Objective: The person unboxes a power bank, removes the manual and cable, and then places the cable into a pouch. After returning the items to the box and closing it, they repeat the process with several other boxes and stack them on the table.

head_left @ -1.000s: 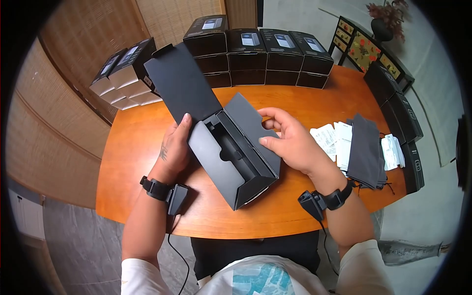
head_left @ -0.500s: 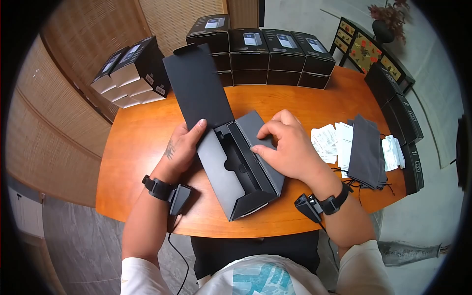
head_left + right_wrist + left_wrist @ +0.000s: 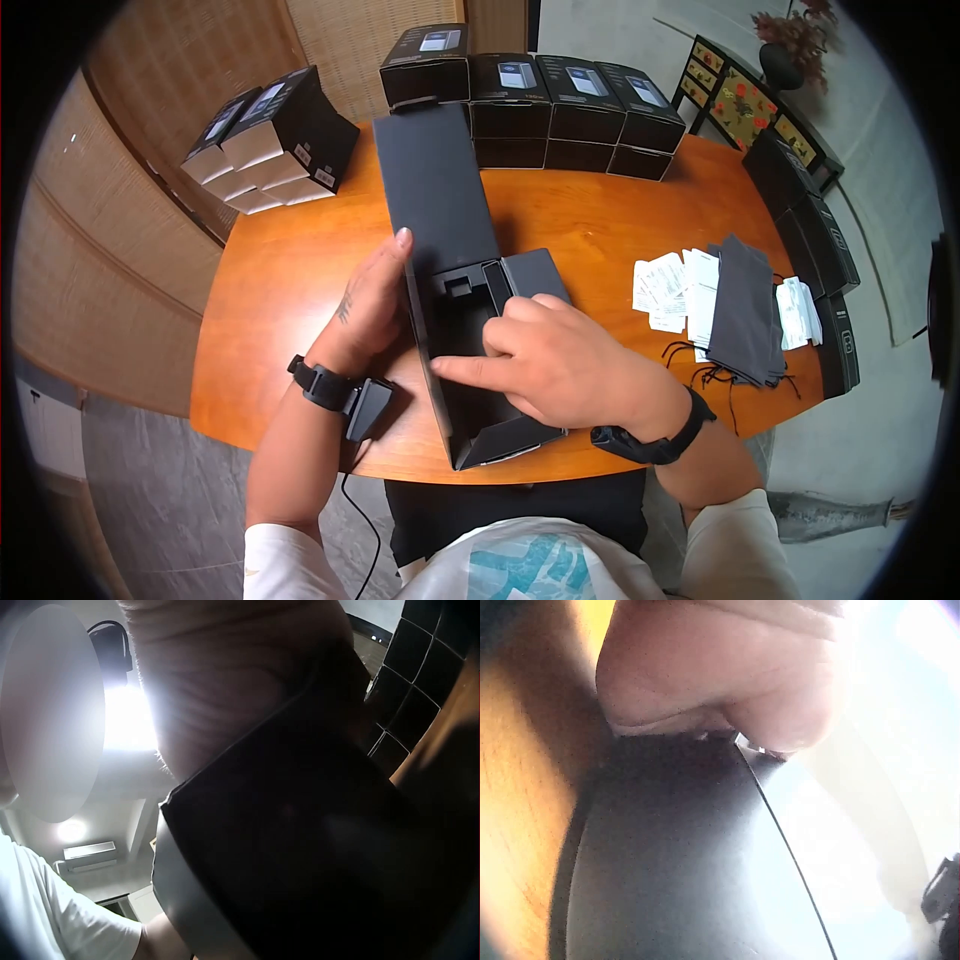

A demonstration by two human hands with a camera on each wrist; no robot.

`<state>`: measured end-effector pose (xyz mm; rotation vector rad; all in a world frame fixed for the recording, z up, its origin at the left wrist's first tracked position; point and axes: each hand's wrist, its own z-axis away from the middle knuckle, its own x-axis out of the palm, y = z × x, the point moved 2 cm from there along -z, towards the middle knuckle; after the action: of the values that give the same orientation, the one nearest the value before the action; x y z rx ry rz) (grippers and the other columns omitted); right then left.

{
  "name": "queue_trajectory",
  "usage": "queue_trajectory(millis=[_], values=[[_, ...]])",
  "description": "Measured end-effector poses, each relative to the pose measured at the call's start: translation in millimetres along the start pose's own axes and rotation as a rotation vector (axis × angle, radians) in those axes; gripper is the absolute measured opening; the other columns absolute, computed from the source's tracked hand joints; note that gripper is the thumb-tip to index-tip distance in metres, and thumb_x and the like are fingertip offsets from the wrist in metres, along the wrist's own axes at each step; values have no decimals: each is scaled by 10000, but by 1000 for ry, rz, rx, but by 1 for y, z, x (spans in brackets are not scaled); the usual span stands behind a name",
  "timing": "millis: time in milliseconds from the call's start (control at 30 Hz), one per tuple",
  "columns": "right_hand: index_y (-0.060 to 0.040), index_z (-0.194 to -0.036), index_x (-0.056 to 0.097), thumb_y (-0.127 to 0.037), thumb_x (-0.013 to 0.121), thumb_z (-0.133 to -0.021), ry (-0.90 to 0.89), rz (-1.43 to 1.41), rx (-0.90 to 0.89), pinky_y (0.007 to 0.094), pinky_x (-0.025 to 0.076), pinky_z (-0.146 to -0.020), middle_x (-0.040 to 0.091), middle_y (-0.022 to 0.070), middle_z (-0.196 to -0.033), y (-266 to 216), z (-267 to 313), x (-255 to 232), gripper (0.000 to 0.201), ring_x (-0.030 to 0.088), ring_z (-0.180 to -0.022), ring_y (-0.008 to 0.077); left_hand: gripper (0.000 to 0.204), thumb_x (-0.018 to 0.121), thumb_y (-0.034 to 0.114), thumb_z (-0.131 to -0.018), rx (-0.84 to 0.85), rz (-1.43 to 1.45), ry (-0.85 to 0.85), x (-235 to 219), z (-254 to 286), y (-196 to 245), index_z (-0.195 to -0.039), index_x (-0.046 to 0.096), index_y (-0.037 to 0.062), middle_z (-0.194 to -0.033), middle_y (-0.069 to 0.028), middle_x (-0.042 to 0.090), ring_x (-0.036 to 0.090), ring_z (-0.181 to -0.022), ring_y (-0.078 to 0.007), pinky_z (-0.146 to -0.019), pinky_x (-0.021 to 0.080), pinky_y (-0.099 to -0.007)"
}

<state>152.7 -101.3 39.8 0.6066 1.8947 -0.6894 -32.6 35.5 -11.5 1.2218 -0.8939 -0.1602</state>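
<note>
Left hand: grips black box by left wall
Right hand: index finger straight, touching same wall, other fingers curled
Black box: on or just above desk, lid raised

An open matte black box, its long lid extended from the far end, over the wooden table.

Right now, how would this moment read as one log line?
left hand: grips open box | right hand: over box's opening | right of box: papers, dark cloth bag
</note>
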Motion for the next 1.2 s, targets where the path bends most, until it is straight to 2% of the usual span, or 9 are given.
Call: queue_trajectory(millis=[200, 233, 333, 400, 500, 567, 700, 833, 1200], values=[[-335, -1301, 713, -141, 580, -929, -10, 106, -14, 345, 389, -743, 503, -3, -837, -18, -2, 6, 440, 526, -810, 201, 664, 691, 442, -952, -17, 177, -242, -8, 1, 8, -1429, 514, 17, -1320, -143, 640, 627, -1203, -238, -1077, 493, -406], [-330, -1256, 738, -137, 565, -937, -7, 123, 0, 343, 384, -742, 515, 4, -841, -20, -1, 5, 411, 538, -809, 202, 662, 763, 284, -885, -23, 121, -247, -10, 3, 12, -1430, 510, 7, -1305, -141, 648, 627, -1205, -234, -1095, 483, -389], [-319, -1224, 750, -131, 561, -937, -44, 69, -7, 351, 389, -746, 531, 11, -849, -17, 1, 3, 392, 552, -835, 206, 696, 779, 132, -807, -55, -89, -226, -23, 3, 7, -1430, 503, -10, -1293, -135, 656, 624, -1217, -232, -1084, 491, -371], [-254, -1166, 764, -97, 599, -889, -31, -87, -15, 385, 434, -804, 560, 34, -885, -5, 3, 2, 358, 577, -905, 241, 735, 769, 65, -760, -114, -70, -220, -22, 2, 8, -1437, 496, -23, -1320, -134, 651, 629, -1225, -229, -1080, 493, -358], [-130, -1070, 740, -5, 618, -770, 215, -115, 15, 419, 492, -864, 620, 72, -974, 29, 14, -23, 346, 598, -948, 290, 752, 777, 78, -757, -112, -94, -225, -14, 5, 11, -1446, 495, -27, -1351, -141, 642, 642, -1217, -225, -1084, 489, -348], [-86, -1038, 707, -7, 625, -772, 367, 4, 171, 438, 516, -867, 637, 146, -1009, 54, 32, -62, 289, 616, -949, 341, 811, 808, 119, -725, -91, -114, -190, -14, 5, 9, -1455, 489, -31, -1314, -144, 669, 675, -1154, -218, -1038, 521, -332], [-39, -1123, 676, -120, 728, -831, 14, 302, 890, 470, 520, -948, 645, 175, -1133, 97, 83, -92, 307, 630, -1122, 379, 761, 785, 99, -739, -94, -127, -215, -14, 5, 10, -1436, 506, -30, -1314, -135, 658, 648, -1191, -222, -1074, 491, -344], [0, -1161, 657, -186, 801, -787, -209, 244, 1028, 455, 530, -961, 628, 212, -1170, 110, 109, -68, 442, 637, -1135, 387, 760, 797, 128, -727, -90, -174, -192, -12, 6, 9, -1419, 527, -29, -1309, -136, 658, 647, -1180, -229, -1069, 484, -342], [-30, -1378, 567, -124, 837, -750, -98, 122, 1050, 426, 509, -1020, 608, 217, -1309, 116, 113, -69, 690, 596, -1246, 374, 756, 818, 203, -718, -74, -229, -140, 4, 9, 8, -1386, 554, -33, -1262, -134, 683, 662, -1133, -221, -1044, 491, -327]])
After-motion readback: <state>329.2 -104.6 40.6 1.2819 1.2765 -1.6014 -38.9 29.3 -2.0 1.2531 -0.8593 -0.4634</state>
